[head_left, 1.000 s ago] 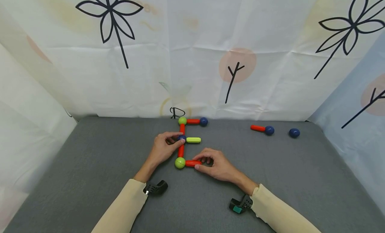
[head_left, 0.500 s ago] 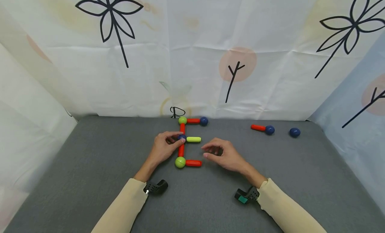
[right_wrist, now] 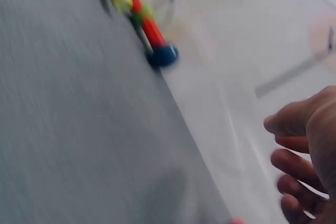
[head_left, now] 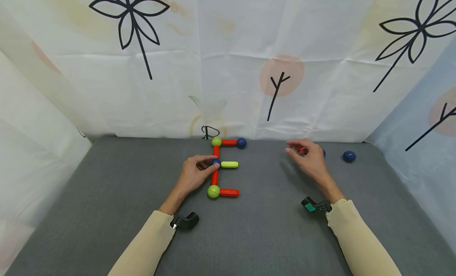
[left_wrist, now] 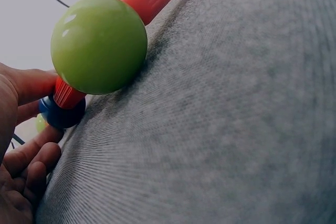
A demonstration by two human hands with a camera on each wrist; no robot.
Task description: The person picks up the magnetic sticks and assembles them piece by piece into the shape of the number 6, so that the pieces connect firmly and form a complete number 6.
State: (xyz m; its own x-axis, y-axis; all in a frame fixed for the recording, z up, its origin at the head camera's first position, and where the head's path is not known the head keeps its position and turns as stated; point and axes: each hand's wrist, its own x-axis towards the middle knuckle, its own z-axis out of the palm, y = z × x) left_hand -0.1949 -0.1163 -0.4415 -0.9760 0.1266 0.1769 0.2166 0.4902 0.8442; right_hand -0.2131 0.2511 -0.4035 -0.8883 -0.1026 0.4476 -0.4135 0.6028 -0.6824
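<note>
My left hand (head_left: 192, 175) pinches the middle blue ball (head_left: 215, 162) of an E-shaped figure of rods and balls. Red rods run from that ball to a far green ball (head_left: 216, 142) and a near green ball (head_left: 213, 191). A yellow-green rod (head_left: 229, 164) points right from the middle, and a red rod (head_left: 229, 193) from the near ball. Over to the right, my right hand (head_left: 311, 159) hovers with loosely bent fingers, thumb and fingertips apart. Behind it a loose red rod (head_left: 303, 150) with a blue ball (head_left: 324, 153) is mostly hidden.
A single blue ball (head_left: 349, 156) lies further right on the grey tabletop (head_left: 263, 232). Another blue ball (head_left: 242, 143) ends the figure's far red rod. A white patterned cloth (head_left: 228, 38) hangs behind the table's back edge.
My right hand has let go of the near red rod and moved right and away, up to the loose red rod. The left hand has stayed on the middle blue ball.
</note>
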